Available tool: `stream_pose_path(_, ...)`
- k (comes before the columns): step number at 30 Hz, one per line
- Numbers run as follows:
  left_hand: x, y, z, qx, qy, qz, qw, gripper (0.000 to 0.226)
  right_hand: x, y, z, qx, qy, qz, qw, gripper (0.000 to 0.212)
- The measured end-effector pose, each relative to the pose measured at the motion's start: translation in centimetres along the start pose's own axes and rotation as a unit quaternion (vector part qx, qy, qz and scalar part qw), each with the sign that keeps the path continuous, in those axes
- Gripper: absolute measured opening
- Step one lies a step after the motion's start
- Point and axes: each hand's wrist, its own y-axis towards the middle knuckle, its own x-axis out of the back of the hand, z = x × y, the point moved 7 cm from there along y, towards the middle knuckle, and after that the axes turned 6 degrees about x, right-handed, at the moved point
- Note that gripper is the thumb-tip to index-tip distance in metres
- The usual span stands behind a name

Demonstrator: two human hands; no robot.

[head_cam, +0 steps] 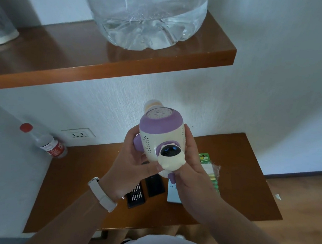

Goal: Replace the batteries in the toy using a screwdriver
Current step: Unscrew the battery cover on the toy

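Above the low table: toy (160,137), cream and purple, held up in both hands, clear of the tabletop
Left hand (132,164): fingers curled round the toy's left side, thumb pressed below the small figure on its front
Right hand (193,170): wrapped round the toy's right side, fingertips up its flank
Table (84,173): brown wood; open bit case (136,195) and black lid (155,186) under the hands, battery pack (213,176) to the right, partly hidden
Room: red-capped bottle (50,142) at the far left corner near a wall socket (79,133); wooden shelf (83,65) overhead bearing a clear water jug (144,16); wood floor (305,204) at right
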Motion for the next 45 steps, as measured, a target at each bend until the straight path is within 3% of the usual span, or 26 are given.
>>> stream_pose_path(8, 0.3, -0.4, 1.1, 0.006, 0.002, -0.004, 1.0, 0.101, -0.3, 0.1, -1.6, -0.046, 0.051, -0.015, 0.998, 0.082)
stream_pose_path(13, 0.6, -0.5, 1.5, 0.013, -0.009, -0.019, 1.0, 0.102, -0.6, 0.4, -1.7, -0.059, 0.063, -0.013, 0.996, 0.096)
stream_pose_path(22, 1.0, -0.6, 1.8, 0.023, -0.031, -0.066, 0.997, 0.104, -0.5, 2.1, -2.0, -0.086, 0.123, -0.039, 0.988, 0.068)
stream_pose_path(25, 1.4, -0.5, 2.0, 0.023, -0.043, -0.082, 0.995, 0.095, -0.9, 2.8, -2.3, -0.115, 0.133, -0.033, 0.984, 0.066)
stream_pose_path(30, 1.6, -0.4, 2.2, 0.029, -0.062, -0.099, 0.993, 0.103, -0.9, 3.9, -2.9, -0.151, 0.099, -0.058, 0.982, 0.075)
stream_pose_path(34, 1.9, -0.4, 2.6, 0.031, -0.045, -0.124, 0.991, 0.089, -1.0, 4.0, -3.1, -0.172, 0.099, -0.048, 0.979, 0.088)
stream_pose_path(38, 2.2, -0.5, 3.0, 0.049, -0.051, -0.148, 0.986, 0.091, -1.4, 3.7, -3.4, -0.164, 0.127, -0.02, 0.978, 0.074)
stream_pose_path(45, 3.0, -0.8, 3.2, 0.05, -0.07, -0.143, 0.986, 0.086, -0.8, 3.4, -3.5, -0.157, 0.029, 0.001, 0.987, 0.063)
